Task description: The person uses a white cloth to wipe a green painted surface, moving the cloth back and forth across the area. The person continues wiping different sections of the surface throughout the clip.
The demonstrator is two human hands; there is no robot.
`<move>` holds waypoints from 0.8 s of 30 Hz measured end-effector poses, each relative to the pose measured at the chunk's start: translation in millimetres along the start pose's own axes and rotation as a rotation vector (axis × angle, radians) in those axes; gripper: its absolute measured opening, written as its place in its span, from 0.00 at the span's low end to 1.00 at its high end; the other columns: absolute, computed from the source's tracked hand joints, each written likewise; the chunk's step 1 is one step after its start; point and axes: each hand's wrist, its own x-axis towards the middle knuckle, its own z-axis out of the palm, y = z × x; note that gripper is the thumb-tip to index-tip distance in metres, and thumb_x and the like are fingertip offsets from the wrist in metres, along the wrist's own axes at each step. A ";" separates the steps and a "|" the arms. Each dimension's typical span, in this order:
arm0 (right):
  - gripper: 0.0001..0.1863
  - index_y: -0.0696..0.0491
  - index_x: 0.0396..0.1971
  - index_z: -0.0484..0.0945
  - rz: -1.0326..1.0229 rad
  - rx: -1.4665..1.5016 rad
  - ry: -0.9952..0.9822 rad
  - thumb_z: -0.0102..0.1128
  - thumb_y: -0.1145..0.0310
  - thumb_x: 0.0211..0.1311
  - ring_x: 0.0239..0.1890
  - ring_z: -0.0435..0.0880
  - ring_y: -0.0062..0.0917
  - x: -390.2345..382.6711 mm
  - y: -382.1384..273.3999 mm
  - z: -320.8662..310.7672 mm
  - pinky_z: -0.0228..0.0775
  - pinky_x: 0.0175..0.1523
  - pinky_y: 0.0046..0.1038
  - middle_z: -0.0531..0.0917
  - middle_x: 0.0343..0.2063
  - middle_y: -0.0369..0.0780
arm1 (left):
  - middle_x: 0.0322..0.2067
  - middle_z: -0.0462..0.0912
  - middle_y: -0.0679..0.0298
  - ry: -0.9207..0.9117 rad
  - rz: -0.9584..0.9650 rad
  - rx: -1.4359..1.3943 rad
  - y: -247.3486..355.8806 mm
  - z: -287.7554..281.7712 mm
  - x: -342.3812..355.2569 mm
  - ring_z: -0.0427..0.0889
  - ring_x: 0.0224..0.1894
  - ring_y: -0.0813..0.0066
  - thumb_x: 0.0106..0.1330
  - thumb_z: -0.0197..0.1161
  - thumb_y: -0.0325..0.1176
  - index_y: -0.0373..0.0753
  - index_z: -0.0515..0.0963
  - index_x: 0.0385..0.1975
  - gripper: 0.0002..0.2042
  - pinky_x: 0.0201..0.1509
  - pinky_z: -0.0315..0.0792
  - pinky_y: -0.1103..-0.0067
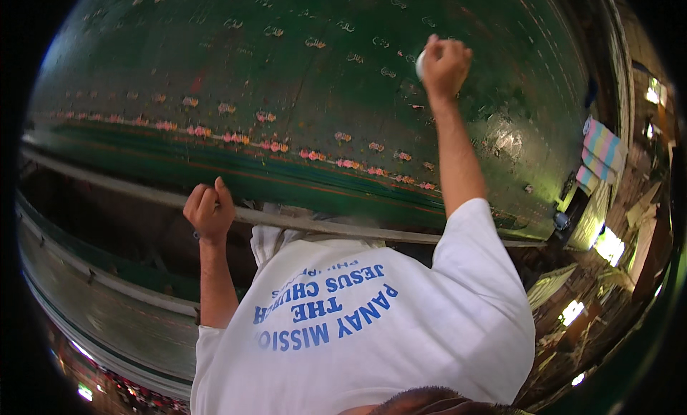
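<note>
My right hand (pixel 445 68) is closed on a white round object (pixel 421 64) at the green sloped surface (pixel 286 85) in the upper right. The surface bears many small scattered outlines and a row of pink and pale marks (pixel 312 155) along its lower part. My left hand (pixel 210 207) is closed just in front of that surface, beside the grey rail (pixel 315 227) along its near edge; what, if anything, its fingers hold is hidden. My white shirt with blue printing fills the bottom middle.
A pastel striped cloth (pixel 600 150) lies at the right edge of the green surface, above a small dark rounded object (pixel 562 219). A second long surface (pixel 107 257) with rails runs along the lower left. Wooden boards (pixel 640 222) and bright openings line the far right.
</note>
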 end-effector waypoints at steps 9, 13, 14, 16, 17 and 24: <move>0.15 0.53 0.27 0.84 0.365 -0.267 0.035 0.68 0.58 0.70 0.43 0.85 0.47 64.1 74.5 38.8 0.73 0.56 0.50 0.88 0.34 0.46 | 0.17 0.68 0.60 -0.073 -0.123 -0.056 -36.4 4.7 -13.5 0.67 0.15 0.61 0.70 0.69 0.17 0.37 0.64 0.16 0.23 0.20 0.57 0.67; 0.13 0.52 0.27 0.83 0.109 -0.162 -0.002 0.70 0.59 0.68 0.40 0.84 0.47 49.9 81.3 32.7 0.75 0.52 0.48 0.86 0.33 0.44 | 0.16 0.65 0.62 -0.028 -0.050 -0.135 -30.1 7.5 -1.2 0.61 0.15 0.69 0.73 0.68 0.17 0.38 0.63 0.16 0.24 0.20 0.53 0.71; 0.13 0.52 0.27 0.83 0.210 -0.213 0.029 0.70 0.59 0.68 0.40 0.84 0.47 55.9 93.5 33.3 0.75 0.51 0.49 0.86 0.32 0.44 | 0.16 0.66 0.62 -0.035 -0.043 -0.144 -30.4 9.2 0.9 0.61 0.15 0.69 0.73 0.68 0.17 0.37 0.63 0.16 0.24 0.20 0.53 0.71; 0.14 0.52 0.27 0.82 0.427 -0.313 0.096 0.70 0.59 0.68 0.40 0.84 0.47 70.3 108.9 36.4 0.74 0.51 0.49 0.86 0.32 0.44 | 0.16 0.66 0.62 -0.058 -0.041 -0.142 -33.3 7.4 2.9 0.61 0.15 0.68 0.73 0.68 0.17 0.37 0.64 0.16 0.24 0.20 0.53 0.71; 0.14 0.52 0.26 0.82 0.417 -0.322 0.097 0.70 0.59 0.68 0.39 0.83 0.47 70.2 107.6 38.7 0.74 0.50 0.49 0.86 0.31 0.44 | 0.16 0.66 0.62 -0.066 -0.051 -0.137 -34.9 7.7 0.5 0.62 0.15 0.68 0.73 0.68 0.17 0.37 0.64 0.16 0.23 0.20 0.53 0.71; 0.12 0.49 0.26 0.80 0.202 0.046 0.042 0.74 0.65 0.67 0.38 0.83 0.40 -4.4 -65.2 18.9 0.71 0.51 0.44 0.84 0.29 0.39 | 0.17 0.69 0.59 -0.149 -0.072 -0.095 -30.1 -0.3 0.4 0.67 0.15 0.61 0.70 0.69 0.17 0.38 0.63 0.16 0.23 0.20 0.57 0.68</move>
